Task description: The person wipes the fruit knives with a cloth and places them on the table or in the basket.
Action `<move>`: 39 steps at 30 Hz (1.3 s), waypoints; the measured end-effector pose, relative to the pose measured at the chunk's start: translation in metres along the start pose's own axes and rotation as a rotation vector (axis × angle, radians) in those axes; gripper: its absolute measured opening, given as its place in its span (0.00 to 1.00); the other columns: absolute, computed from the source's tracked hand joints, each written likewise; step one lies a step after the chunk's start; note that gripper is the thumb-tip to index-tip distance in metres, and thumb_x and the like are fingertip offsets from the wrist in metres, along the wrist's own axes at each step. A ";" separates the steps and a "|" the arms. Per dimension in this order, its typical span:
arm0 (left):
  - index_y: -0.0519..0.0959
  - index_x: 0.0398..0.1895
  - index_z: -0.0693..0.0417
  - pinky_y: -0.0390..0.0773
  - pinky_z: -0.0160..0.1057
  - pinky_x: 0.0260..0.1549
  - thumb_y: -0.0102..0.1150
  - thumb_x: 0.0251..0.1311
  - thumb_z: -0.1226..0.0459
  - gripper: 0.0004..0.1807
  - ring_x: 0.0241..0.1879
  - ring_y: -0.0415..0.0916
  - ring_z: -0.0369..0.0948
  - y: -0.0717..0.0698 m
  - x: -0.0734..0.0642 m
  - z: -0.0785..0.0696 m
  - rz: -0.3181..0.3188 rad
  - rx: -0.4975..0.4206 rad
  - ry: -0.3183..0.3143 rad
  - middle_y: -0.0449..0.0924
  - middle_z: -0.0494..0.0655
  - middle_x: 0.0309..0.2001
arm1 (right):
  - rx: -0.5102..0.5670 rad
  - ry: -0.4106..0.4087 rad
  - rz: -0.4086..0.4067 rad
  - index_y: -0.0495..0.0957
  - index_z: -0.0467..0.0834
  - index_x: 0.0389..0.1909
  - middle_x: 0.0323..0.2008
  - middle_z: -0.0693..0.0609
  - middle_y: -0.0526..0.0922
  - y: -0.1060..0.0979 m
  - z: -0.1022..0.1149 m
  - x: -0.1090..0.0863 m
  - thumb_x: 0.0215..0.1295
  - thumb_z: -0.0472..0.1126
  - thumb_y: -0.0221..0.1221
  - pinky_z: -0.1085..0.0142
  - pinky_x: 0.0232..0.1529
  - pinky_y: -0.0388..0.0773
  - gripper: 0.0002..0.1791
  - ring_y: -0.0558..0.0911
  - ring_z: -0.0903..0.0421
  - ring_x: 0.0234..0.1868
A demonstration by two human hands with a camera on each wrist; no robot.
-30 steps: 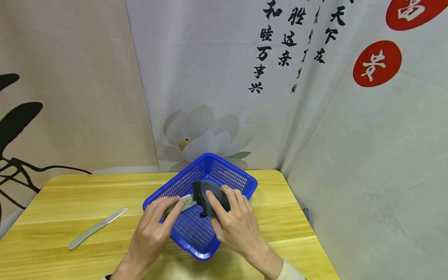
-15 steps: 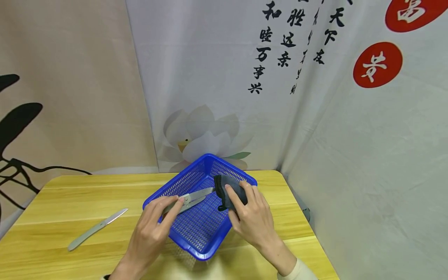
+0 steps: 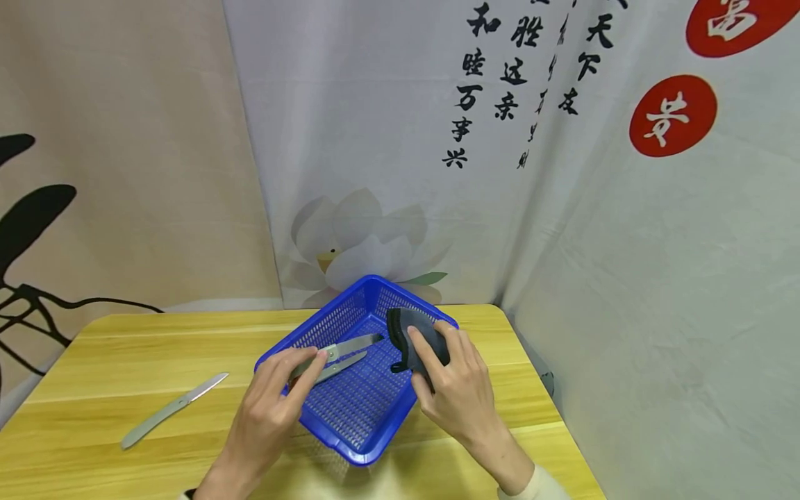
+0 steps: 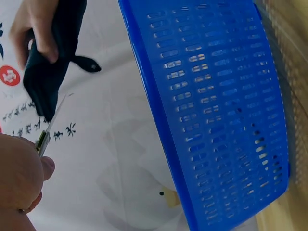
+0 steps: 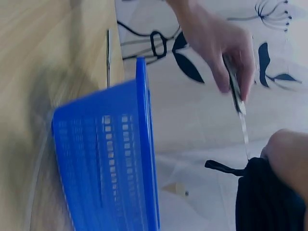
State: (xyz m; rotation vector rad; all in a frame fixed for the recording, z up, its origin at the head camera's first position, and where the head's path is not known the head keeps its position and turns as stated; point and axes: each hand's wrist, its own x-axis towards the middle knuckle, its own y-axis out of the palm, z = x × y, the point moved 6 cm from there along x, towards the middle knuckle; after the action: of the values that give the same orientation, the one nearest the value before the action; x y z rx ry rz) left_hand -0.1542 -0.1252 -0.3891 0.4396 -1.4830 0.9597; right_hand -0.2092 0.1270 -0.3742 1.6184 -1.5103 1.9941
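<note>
My left hand (image 3: 269, 403) pinches the pale grey-green handle of a small knife (image 3: 357, 344), whose blade points right over the basket. With my right hand (image 3: 462, 389) I grip a dark grey cloth piece (image 3: 417, 340) with a black border and a small black loop. The knife's tip sits right by that black border. In the right wrist view, the cloth (image 5: 269, 202) and the thin blade (image 5: 244, 130) are above the basket's rim. A second similar knife (image 3: 340, 367) lies inside the blue basket (image 3: 312, 417), its handle partly hidden by my left hand.
A third knife (image 3: 171, 411) lies on the wooden table (image 3: 81, 389) left of the basket, blade toward the back. Behind the table hangs a printed curtain (image 3: 387, 139), and another pale curtain (image 3: 656, 292) runs along the right side.
My right hand has drawn the cloth to the right, off the knife's blade, which now shows nearly whole. The left hand has stayed in about the same place.
</note>
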 end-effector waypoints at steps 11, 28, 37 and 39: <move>0.91 0.52 0.69 0.86 0.50 0.52 0.47 0.87 0.73 0.19 0.46 0.87 0.58 0.005 0.004 -0.010 -0.018 -0.005 0.029 0.90 0.64 0.49 | 0.055 -0.129 0.034 0.85 0.49 0.70 0.60 0.38 0.84 0.010 0.059 0.013 0.49 0.40 0.77 0.60 0.41 0.89 0.41 0.83 0.48 0.47; 0.91 0.55 0.67 0.83 0.46 0.62 0.45 0.89 0.72 0.20 0.48 0.86 0.58 0.003 -0.002 -0.009 -0.024 -0.003 0.019 0.90 0.64 0.50 | -0.008 -0.111 0.044 0.86 0.48 0.69 0.60 0.37 0.85 0.015 0.044 0.006 0.48 0.40 0.76 0.57 0.41 0.88 0.40 0.83 0.45 0.48; 0.91 0.54 0.68 0.82 0.43 0.65 0.45 0.88 0.73 0.20 0.47 0.86 0.58 -0.001 -0.002 -0.005 -0.032 -0.010 0.024 0.90 0.64 0.49 | -0.022 -0.053 0.049 0.86 0.47 0.69 0.60 0.33 0.84 0.014 0.015 -0.005 0.55 0.38 0.70 0.54 0.40 0.89 0.35 0.82 0.43 0.46; 0.91 0.54 0.68 0.82 0.42 0.65 0.45 0.87 0.74 0.20 0.46 0.86 0.59 -0.002 -0.002 -0.002 -0.042 -0.018 0.019 0.90 0.64 0.49 | -0.034 -0.033 0.053 0.86 0.47 0.68 0.60 0.32 0.84 0.012 0.007 -0.008 0.56 0.38 0.68 0.53 0.40 0.89 0.34 0.82 0.42 0.46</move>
State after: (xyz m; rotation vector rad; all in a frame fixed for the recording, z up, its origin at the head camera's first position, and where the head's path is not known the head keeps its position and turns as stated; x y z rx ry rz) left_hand -0.1510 -0.1252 -0.3907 0.4461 -1.4590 0.9143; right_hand -0.2095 0.1197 -0.3888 1.6224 -1.6064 1.9660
